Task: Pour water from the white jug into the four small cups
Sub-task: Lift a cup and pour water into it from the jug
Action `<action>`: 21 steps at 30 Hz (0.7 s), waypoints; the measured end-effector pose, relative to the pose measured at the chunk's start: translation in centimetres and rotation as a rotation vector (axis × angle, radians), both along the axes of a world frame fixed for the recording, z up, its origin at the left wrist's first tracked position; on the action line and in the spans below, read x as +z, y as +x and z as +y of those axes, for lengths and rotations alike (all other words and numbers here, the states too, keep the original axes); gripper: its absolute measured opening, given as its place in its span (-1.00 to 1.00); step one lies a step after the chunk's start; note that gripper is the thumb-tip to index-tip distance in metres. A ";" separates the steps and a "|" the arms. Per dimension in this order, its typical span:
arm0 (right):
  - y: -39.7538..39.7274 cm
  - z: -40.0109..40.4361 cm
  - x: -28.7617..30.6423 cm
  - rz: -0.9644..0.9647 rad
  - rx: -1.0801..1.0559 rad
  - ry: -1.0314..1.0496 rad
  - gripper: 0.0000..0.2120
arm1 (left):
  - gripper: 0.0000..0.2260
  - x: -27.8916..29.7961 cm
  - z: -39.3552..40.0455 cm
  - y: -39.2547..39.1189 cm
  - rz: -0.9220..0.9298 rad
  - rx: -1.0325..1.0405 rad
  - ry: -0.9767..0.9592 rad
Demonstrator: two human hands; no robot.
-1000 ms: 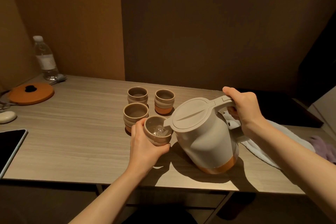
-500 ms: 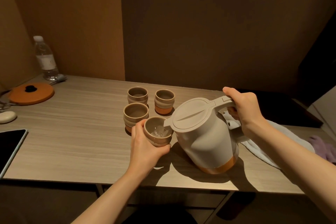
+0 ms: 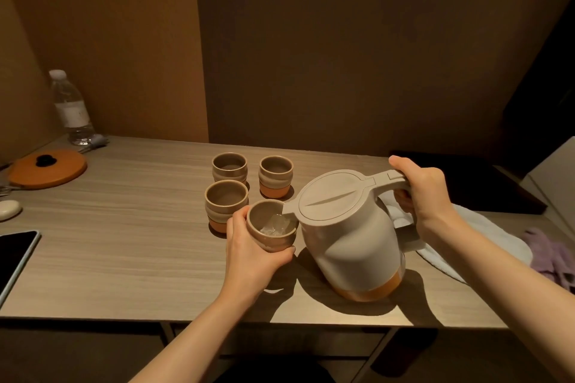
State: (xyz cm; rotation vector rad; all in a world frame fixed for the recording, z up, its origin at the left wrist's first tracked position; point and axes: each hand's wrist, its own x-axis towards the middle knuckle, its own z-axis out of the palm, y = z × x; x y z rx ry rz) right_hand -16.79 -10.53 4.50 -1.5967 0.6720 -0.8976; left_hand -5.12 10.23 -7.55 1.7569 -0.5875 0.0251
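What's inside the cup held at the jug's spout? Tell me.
Water: the cup, gripped by the left hand, shows a clear, rippled pool under the white jug spout. Its depth cannot be judged, and the hand hides the cup's near wall.

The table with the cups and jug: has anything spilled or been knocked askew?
Nothing looks spilled. The tilted white plastic jug, held by the right hand, pours into the small beige ceramic cup gripped by the left hand. The wooden table shows no puddle; three other cups stand upright.
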 end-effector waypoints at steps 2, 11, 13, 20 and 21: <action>-0.3 -0.2 -0.3 -0.006 -0.005 0.011 -0.47 | -0.17 0.0 -0.3 -0.1 -0.003 -0.002 -0.008; -1.5 -1.5 -1.6 -0.012 -0.069 0.070 -0.54 | -0.16 -0.1 -1.6 -0.1 0.011 -0.031 -0.048; -1.7 -1.6 -1.9 -0.007 -0.089 0.078 -0.54 | -0.15 -0.1 -1.9 0.0 0.023 -0.043 -0.051; -2.0 -2.3 -2.6 -0.041 -0.133 0.125 -0.59 | -0.16 -0.1 -2.9 0.6 0.037 -0.051 -0.055; -2.0 -2.4 -2.7 -0.044 -0.138 0.127 -0.59 | -0.17 0.0 -3.0 0.7 0.042 -0.049 -0.054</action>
